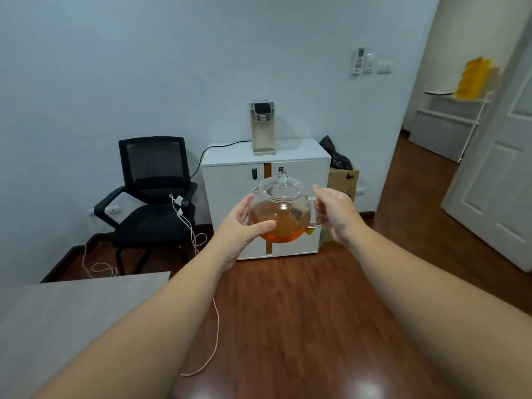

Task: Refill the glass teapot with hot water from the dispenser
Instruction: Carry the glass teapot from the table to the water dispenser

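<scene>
Across the room from the dispenser (pixel 262 128) on its white cabinet (pixel 299 165), we carry the glass teapot (pixel 279 214) in mid-air, left hand (pixel 244 223) cupped against its belly, right hand (pixel 335 214) closed on the handle; a stumble on the floor cable (pixel 214 335) could slosh tea or unseat the loose lid (pixel 281 187)

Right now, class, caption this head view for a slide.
Both hands carry a lidded glass teapot of amber tea toward the beige water dispenser.

Both hands hold lidded glass teapot (pixel 279 214); dispenser (pixel 262 128) on cabinet (pixel 299 165).
</scene>
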Demonstrator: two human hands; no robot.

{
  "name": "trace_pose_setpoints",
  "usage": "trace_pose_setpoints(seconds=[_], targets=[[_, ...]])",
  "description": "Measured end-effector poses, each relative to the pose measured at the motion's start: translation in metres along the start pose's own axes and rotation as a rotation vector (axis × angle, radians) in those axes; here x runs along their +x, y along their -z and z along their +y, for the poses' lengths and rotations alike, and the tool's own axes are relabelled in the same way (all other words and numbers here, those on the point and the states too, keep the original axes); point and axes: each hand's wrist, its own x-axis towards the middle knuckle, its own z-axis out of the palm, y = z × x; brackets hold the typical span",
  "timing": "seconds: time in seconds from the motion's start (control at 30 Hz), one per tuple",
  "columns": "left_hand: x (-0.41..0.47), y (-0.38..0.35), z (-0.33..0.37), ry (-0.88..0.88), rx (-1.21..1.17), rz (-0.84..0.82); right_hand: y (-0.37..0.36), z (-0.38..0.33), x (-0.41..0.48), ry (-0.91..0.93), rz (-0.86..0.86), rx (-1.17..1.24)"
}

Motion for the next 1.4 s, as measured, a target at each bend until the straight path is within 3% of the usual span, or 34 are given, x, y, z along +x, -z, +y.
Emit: trace_pose_setpoints(seconds=[0.33,0.73,1.4], targets=[[0.174,0.017,-0.031,0.024,0.008,-0.009,0.02,0.025,0.166,0.001,0.048,-0.027],[0.398,0.041,-0.068,0.051,0.013,0.1,0.043,0.057,0.404,-0.058,-0.023,-0.014],[0.752,0.123,-0.15,0.121,0.142,-0.064,0.049,0.146,0.731,-0.17,0.18,0.138]])
